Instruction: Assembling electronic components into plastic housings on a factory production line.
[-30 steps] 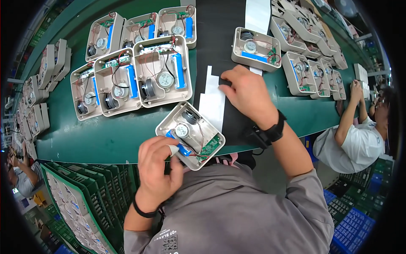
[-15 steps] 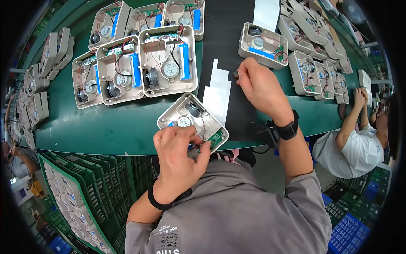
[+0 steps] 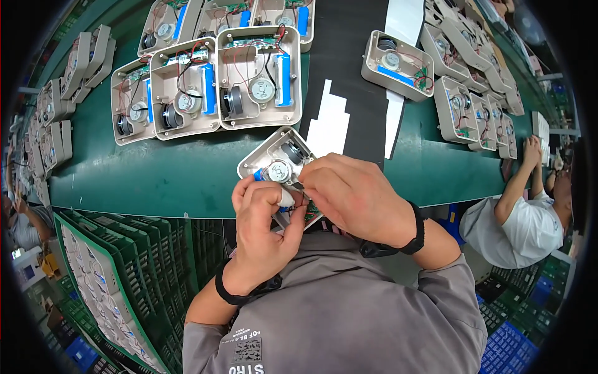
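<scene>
The green tabletop carries rows of open beige housings, and the one in hand, the open housing, sits at its near edge, tilted, just nearer the person than the three-housing cluster and just left of the white paper strips on the black mat. Both hands crowd over the housing's near corner. The left hand props it from below, thumb and forefinger pressed together on a small white piece beside the blue cell; the right hand comes from the right of the housing, its fingers pinching something slim and dark at the round speaker, what exactly I cannot tell. To do this well, I judge the left hand should keep the housing steady against the tabletop edge so it does not rock, while the right works with light pressure, clear of the thin red wires and the small green circuit board peeking below the hands, since a slip there could tear a lead
</scene>
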### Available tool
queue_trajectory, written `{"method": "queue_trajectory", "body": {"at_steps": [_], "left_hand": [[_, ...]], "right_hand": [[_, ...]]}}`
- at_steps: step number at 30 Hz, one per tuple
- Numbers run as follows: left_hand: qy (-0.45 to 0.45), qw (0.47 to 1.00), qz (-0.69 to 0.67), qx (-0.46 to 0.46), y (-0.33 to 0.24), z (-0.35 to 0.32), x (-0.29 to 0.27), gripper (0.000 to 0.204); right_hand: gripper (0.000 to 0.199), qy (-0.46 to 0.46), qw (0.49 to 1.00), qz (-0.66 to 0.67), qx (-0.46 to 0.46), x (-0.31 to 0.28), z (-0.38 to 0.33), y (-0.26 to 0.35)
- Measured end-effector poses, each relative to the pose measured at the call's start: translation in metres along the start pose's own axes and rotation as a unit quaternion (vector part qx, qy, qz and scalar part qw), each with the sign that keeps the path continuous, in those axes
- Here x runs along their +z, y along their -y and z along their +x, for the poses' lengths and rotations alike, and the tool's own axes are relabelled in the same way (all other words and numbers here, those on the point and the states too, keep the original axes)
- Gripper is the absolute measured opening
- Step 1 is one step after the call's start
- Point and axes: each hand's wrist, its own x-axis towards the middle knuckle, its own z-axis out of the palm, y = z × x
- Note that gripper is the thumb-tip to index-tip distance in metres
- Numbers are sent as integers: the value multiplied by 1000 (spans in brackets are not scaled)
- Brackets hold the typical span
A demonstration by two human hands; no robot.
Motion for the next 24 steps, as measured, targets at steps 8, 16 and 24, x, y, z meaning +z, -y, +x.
{"method": "queue_trajectory", "body": {"at_steps": [8,16,24], "left_hand": [[-1,1000,-7,7,3,0,-1,39],[54,998,-24,37,11,7,-13,35],[165,982,-50,71,23,27,-37,35]], "right_hand": [[17,21,998,-18,-55,0,-2,-7],[13,78,993,88,-1,-9,4,-12],[14,37,987,133,78,7,-2,0]]}}
